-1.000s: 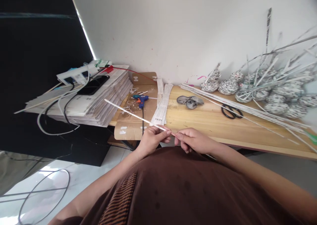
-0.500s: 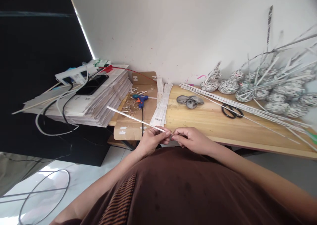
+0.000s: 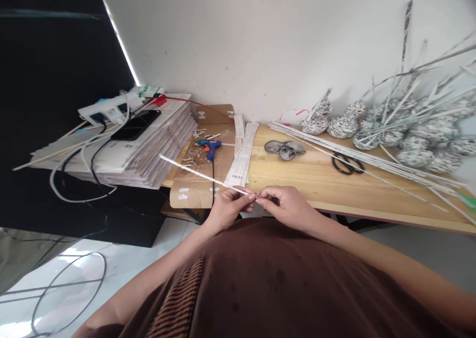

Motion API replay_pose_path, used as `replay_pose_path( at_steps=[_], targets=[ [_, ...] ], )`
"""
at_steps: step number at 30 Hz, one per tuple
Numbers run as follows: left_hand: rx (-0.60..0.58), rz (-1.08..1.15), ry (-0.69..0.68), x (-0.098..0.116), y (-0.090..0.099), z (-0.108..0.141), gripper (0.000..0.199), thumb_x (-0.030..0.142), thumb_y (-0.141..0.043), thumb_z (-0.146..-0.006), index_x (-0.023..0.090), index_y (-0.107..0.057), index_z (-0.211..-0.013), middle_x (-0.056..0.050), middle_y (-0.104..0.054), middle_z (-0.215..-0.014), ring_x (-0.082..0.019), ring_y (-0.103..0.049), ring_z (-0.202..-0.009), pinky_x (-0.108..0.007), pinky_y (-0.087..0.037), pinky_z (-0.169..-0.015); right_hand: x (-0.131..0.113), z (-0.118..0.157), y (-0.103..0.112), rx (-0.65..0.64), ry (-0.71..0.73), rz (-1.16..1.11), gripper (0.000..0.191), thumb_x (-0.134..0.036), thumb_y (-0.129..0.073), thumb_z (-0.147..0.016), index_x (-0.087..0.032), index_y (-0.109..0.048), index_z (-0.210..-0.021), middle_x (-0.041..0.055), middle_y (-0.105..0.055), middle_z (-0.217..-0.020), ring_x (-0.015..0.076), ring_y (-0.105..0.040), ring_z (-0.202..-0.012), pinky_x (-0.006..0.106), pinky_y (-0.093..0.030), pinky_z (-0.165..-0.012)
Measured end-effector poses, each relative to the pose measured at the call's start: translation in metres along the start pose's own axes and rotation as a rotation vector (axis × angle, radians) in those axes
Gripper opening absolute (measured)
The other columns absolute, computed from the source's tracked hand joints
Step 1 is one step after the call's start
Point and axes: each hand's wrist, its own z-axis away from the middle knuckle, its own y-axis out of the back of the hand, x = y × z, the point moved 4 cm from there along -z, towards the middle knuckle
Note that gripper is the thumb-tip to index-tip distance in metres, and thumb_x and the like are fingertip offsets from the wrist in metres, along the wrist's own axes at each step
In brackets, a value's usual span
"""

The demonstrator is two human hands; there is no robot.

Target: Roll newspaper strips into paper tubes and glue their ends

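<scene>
My left hand [image 3: 229, 208] pinches a thin white rolled paper stick [image 3: 197, 173] close to its right end; the rest slants up and left over the cardboard. My right hand [image 3: 284, 205] is closed at the stick's right tip, its thumb and forefinger pressed together beside my left fingertips. Whatever lies between those right fingers is too small to make out. Beyond my hands, flat paper strips [image 3: 243, 152] lie on the cardboard [image 3: 197, 192], with a blue glue gun [image 3: 212, 149] to their left.
A paper stack [image 3: 148, 159] bears a phone [image 3: 137, 125] and a power strip [image 3: 102, 111]. On the wooden table [image 3: 290, 179] are a grey cloth [image 3: 284, 149], black scissors [image 3: 345, 164], long paper sticks [image 3: 357, 155] and several woven paper gourd shapes [image 3: 342, 126].
The view has shifted slightly. Both hands stay together at the stick's right end, and my right fingertips have moved a little against it.
</scene>
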Motion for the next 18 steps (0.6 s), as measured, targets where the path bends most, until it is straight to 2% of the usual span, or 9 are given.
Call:
replay_pose_path(
  at_steps=[2, 5, 6, 7, 11, 13, 16, 18],
  targets=[
    [0.045, 0.038, -0.003, -0.001, 0.003, 0.0, 0.025, 0.032, -0.078, -0.07, 0.013, -0.069, -0.084, -0.001, -0.065, -0.067, -0.008, -0.06, -0.061, -0.019, -0.052, -0.06, 0.005, -0.001, -0.002, -0.042, -0.053, -0.077, 0.03, -0.039, -0.049, -0.091, -0.017, -0.063, -0.076, -0.0005, -0.059, -0.064, 0.0112, -0.052, -0.058, 0.023, -0.036, -0.057],
    [0.072, 0.061, 0.002, -0.003, 0.005, 0.001, 0.026, 0.031, -0.079, -0.069, 0.013, -0.069, -0.084, -0.001, -0.065, -0.068, -0.008, -0.061, -0.061, -0.02, -0.052, -0.06, 0.013, 0.002, -0.01, -0.236, -0.197, -0.312, 0.035, -0.044, -0.04, -0.094, -0.017, -0.061, -0.084, -0.0013, -0.055, -0.062, 0.0111, -0.053, -0.052, 0.024, -0.039, -0.053],
    [0.07, 0.068, 0.003, -0.003, 0.005, 0.001, 0.026, 0.031, -0.079, -0.069, 0.013, -0.069, -0.085, -0.001, -0.065, -0.068, -0.008, -0.061, -0.061, -0.02, -0.052, -0.06, 0.014, 0.003, -0.011, -0.264, -0.211, -0.344, 0.036, -0.045, -0.04, -0.094, -0.016, -0.06, -0.086, -0.0017, -0.054, -0.061, 0.011, -0.052, -0.05, 0.024, -0.039, -0.052],
    [0.062, 0.076, 0.006, -0.004, 0.005, 0.001, 0.026, 0.031, -0.079, -0.069, 0.013, -0.069, -0.085, -0.001, -0.065, -0.067, -0.008, -0.061, -0.061, -0.02, -0.052, -0.059, 0.013, 0.003, -0.01, -0.251, -0.192, -0.324, 0.035, -0.046, -0.043, -0.093, -0.016, -0.06, -0.086, -0.002, -0.054, -0.061, 0.0111, -0.052, -0.051, 0.024, -0.038, -0.052],
    [0.041, 0.069, 0.009, -0.005, 0.003, 0.0, 0.027, 0.031, -0.079, -0.069, 0.013, -0.068, -0.085, -0.001, -0.065, -0.066, -0.008, -0.06, -0.059, -0.019, -0.052, -0.057, 0.005, 0.002, 0.0, -0.066, 0.011, -0.037, 0.027, -0.04, -0.052, -0.09, -0.017, -0.063, -0.081, -0.0002, -0.059, -0.067, 0.0115, -0.051, -0.061, 0.024, -0.036, -0.06],
    [0.052, 0.052, -0.002, -0.004, 0.004, 0.0, 0.027, 0.032, -0.08, -0.068, 0.013, -0.068, -0.084, -0.001, -0.065, -0.065, -0.008, -0.06, -0.059, -0.019, -0.052, -0.057, 0.006, 0.002, -0.001, -0.126, -0.013, -0.078, 0.029, -0.038, -0.046, -0.093, -0.017, -0.063, -0.082, -0.0003, -0.058, -0.065, 0.0112, -0.052, -0.059, 0.024, -0.037, -0.06],
    [0.054, 0.037, 0.0, -0.004, 0.004, 0.001, 0.028, 0.032, -0.08, -0.068, 0.012, -0.068, -0.084, 0.0, -0.064, -0.064, -0.008, -0.06, -0.059, -0.019, -0.052, -0.057, 0.012, 0.004, -0.01, -0.32, -0.162, -0.298, 0.035, -0.042, -0.037, -0.096, -0.017, -0.06, -0.089, -0.0018, -0.055, -0.06, 0.0112, -0.053, -0.053, 0.023, -0.039, -0.055],
    [0.042, 0.038, 0.017, -0.004, 0.003, 0.001, 0.028, 0.032, -0.08, -0.068, 0.012, -0.068, -0.084, 0.0, -0.064, -0.065, -0.008, -0.06, -0.059, -0.019, -0.052, -0.057, 0.012, 0.003, -0.01, -0.304, -0.147, -0.263, 0.034, -0.045, -0.041, -0.094, -0.017, -0.058, -0.086, -0.0016, -0.055, -0.062, 0.0113, -0.053, -0.054, 0.023, -0.038, -0.055]
  ],
)
